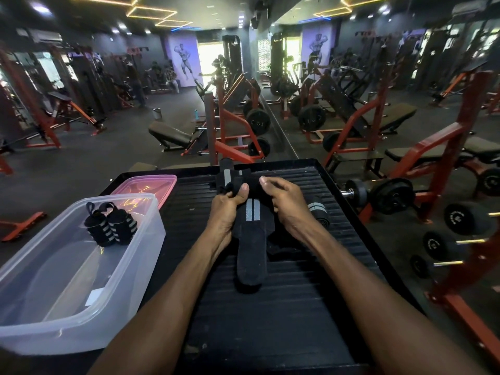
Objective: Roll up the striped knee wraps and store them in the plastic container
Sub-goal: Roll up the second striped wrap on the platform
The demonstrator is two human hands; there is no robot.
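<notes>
Left hand (227,205) and right hand (284,201), each grip curled around black striped wrap (253,228).

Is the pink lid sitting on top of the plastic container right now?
No, the pink lid lies on the black platform behind the open plastic container.

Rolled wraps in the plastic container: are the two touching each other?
Touching. The head view shows the two rolled wraps pressed side by side, no gap visible between them, at the far end of the plastic container.
</notes>
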